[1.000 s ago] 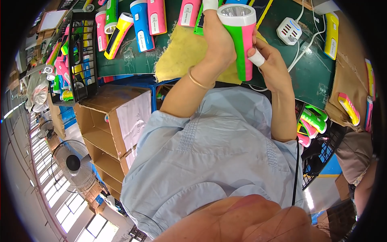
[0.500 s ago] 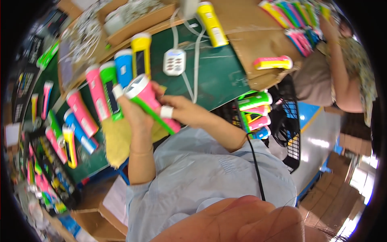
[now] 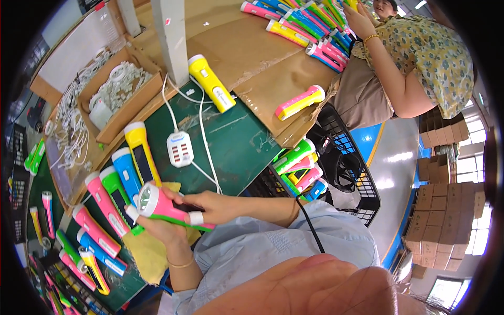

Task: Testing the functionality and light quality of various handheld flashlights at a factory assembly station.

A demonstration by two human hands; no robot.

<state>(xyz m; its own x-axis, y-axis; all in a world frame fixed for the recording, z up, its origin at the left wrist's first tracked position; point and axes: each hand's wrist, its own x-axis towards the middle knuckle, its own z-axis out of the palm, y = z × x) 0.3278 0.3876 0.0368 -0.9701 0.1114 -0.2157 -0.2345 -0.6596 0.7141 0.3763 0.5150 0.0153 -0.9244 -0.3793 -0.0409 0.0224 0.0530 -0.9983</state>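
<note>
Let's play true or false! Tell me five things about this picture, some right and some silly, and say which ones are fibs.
1. The left hand and right hand hold the same pink-and-green flashlight. True.
2. The white charger sits on a red table. False: the white charger sits on a green table.
3. A yellow cloth lies on the table. True.
4. The other person wears a plain black shirt. False: the shirt has a flower pattern.
5. The black basket is empty. False: the black basket has flashlights in it.
</note>
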